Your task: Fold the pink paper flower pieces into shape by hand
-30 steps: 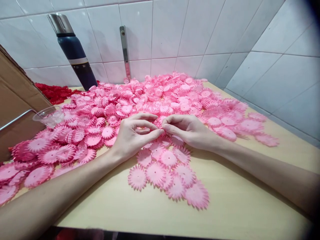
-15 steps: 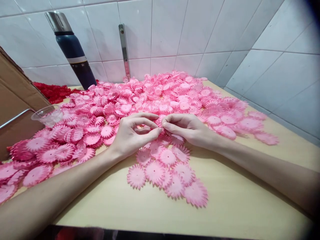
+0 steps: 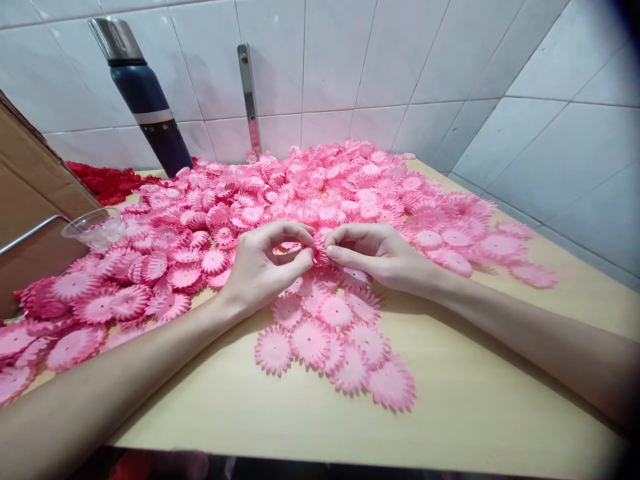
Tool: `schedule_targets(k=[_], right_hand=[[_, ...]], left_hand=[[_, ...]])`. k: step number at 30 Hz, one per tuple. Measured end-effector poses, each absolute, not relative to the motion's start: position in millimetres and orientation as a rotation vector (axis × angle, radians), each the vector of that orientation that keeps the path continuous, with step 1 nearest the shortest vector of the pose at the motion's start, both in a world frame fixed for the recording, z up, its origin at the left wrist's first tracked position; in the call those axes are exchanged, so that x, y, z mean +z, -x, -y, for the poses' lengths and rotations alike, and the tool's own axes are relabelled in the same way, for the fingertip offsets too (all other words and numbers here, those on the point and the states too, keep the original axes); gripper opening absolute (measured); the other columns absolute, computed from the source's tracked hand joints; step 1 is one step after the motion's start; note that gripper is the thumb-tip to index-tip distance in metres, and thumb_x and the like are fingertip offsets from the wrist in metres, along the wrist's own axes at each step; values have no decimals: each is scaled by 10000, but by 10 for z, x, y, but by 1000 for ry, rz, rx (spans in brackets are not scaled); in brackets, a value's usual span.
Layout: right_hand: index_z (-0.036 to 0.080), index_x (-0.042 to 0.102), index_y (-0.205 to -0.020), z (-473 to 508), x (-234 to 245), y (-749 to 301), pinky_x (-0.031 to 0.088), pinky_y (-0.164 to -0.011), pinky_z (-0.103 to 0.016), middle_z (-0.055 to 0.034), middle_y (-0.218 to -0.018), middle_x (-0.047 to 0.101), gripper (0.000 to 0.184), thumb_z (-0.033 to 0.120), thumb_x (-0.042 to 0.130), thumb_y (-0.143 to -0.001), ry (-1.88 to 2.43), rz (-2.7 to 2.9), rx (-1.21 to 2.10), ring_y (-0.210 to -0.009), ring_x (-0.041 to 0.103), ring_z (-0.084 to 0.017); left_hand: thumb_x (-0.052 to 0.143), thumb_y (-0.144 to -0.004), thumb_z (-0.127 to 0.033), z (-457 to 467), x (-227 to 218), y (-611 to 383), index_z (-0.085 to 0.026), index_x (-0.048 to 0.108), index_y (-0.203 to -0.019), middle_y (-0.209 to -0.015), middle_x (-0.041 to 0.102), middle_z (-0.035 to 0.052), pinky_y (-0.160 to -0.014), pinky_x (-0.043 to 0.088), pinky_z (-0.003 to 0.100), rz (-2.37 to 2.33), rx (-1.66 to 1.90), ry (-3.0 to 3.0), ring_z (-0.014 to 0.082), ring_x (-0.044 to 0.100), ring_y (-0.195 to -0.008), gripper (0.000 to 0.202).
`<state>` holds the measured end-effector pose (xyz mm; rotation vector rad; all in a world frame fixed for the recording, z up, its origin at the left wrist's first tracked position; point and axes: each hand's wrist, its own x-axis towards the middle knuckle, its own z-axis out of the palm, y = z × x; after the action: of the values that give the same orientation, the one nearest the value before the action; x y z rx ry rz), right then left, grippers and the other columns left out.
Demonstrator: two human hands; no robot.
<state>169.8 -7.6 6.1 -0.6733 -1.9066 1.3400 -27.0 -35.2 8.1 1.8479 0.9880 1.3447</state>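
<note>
Over the near end of the pink pile, my left hand [image 3: 270, 267] and my right hand [image 3: 370, 257] face each other with their fingertips almost meeting. Each has thumb and index finger pinched on a small pink flower disc [image 3: 321, 252], mostly hidden by the fingers. Below my hands, several flat pink flower discs [image 3: 310, 343] overlap on the table, each with a notched rim and a small centre hole. A large heap of the same pink flower discs [image 3: 300, 180] spreads behind and to both sides.
A dark blue bottle [image 3: 145, 100] with a metal cap stands at the back left, beside red pieces [image 3: 103, 183]. On the left are a clear plastic cup [image 3: 95, 230] and a cardboard box [image 3: 35, 180]. White tiled walls [image 3: 330, 60] bound the wooden table [image 3: 475, 400].
The fingertips of my left hand have drawn slightly left, away from the right ones, and more pink now shows between them. My right hand has barely moved.
</note>
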Motion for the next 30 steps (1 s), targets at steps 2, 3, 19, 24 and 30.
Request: schedule_targets(k=[2, 3, 19, 24, 30], right_hand=[[164, 633, -824, 78, 62, -1700, 379, -495, -224, 33, -677, 547, 146, 304, 631, -862, 668, 1906, 1352, -527, 453, -61], [163, 634, -825, 78, 61, -1699, 381, -497, -223, 32, -678, 548, 146, 304, 630, -864, 672, 1906, 1351, -532, 457, -61], [181, 603, -828, 3, -18, -1687, 390, -530, -248, 9, -736, 551, 177, 352, 626, -868, 811, 1777, 998, -590, 479, -86], [177, 583, -819, 14, -3, -1665, 388, -537, -258, 1, -737, 546, 188, 350, 585, -892, 839, 1779, 941, -600, 476, -96], [171, 590, -834, 74, 38, -1684, 416, -575, -264, -7, -743, 557, 217, 372, 557, -909, 790, 1883, 1028, -642, 501, -110]], left_hand=[[686, -743, -135, 346, 73, 276, -136, 652, -869, -933, 686, 63, -701, 593, 230, -984, 1356, -1823, 170, 683, -904, 131], [687, -744, -142, 345, 72, 279, -139, 644, -885, -934, 681, 56, -700, 593, 228, -989, 1356, -1810, 167, 685, -900, 148], [635, -701, -39, 362, 170, 216, -172, 548, -809, -642, 532, -55, -547, 494, 174, -1044, 1485, -1735, 59, 527, -564, 192], [606, -689, -14, 345, 133, 178, -172, 539, -797, -671, 518, -51, -533, 450, 172, -1016, 1602, -1706, 53, 496, -567, 202], [633, -719, -70, 360, 92, 228, -185, 529, -829, -692, 536, -49, -575, 479, 186, -1024, 1516, -1843, 67, 543, -614, 190]])
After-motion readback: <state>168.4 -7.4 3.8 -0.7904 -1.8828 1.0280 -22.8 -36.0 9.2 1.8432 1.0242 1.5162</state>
